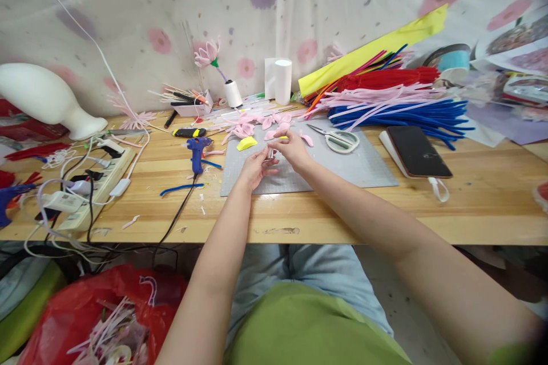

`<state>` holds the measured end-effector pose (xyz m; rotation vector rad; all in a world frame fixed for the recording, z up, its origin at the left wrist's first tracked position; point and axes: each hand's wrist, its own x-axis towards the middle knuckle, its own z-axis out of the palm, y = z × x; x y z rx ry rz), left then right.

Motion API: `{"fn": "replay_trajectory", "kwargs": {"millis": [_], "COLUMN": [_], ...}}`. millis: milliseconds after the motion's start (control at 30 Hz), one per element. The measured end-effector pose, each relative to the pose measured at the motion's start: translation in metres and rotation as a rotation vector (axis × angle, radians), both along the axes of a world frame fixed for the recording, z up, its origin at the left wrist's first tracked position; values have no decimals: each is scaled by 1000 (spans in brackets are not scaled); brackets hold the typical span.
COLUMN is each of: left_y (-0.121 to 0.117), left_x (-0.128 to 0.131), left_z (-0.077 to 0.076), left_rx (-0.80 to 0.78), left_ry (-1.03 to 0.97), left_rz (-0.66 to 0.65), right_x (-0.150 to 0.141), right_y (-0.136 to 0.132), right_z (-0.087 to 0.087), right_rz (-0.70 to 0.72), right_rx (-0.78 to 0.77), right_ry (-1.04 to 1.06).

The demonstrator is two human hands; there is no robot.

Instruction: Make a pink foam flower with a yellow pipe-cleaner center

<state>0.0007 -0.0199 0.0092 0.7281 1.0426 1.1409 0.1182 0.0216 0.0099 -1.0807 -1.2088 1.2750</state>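
My left hand (256, 167) and my right hand (292, 147) meet over a grey cutting mat (342, 168) on the wooden table. Both pinch a small pink piece (271, 153) held between their fingertips; its exact shape is too small to tell. Pink petal-like pieces (257, 123) and a yellow piece (247, 143) lie on the mat just beyond the hands. White-handled scissors (338, 139) rest to the right of my right hand. A blue glue gun (197, 152) stands to the left of the mat.
A bundle of blue, red and pink pipe cleaners (394, 102) lies at the back right beside a black phone (418, 151). A power strip with cables (92, 182) sits at left. A white foam form (43, 100), white rolls (282, 81) and a red bag (98, 313) below are also here.
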Motion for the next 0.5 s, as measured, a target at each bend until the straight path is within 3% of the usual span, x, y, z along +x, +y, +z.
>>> {"fn": "replay_trajectory", "kwargs": {"millis": [500], "left_y": [6], "left_x": [3], "left_z": [-19], "left_rx": [269], "left_ry": [415], "left_rz": [83], "right_x": [-1], "right_y": [-4], "right_z": [5], "right_rz": [8], "right_rx": [-67], "right_ry": [38]}}
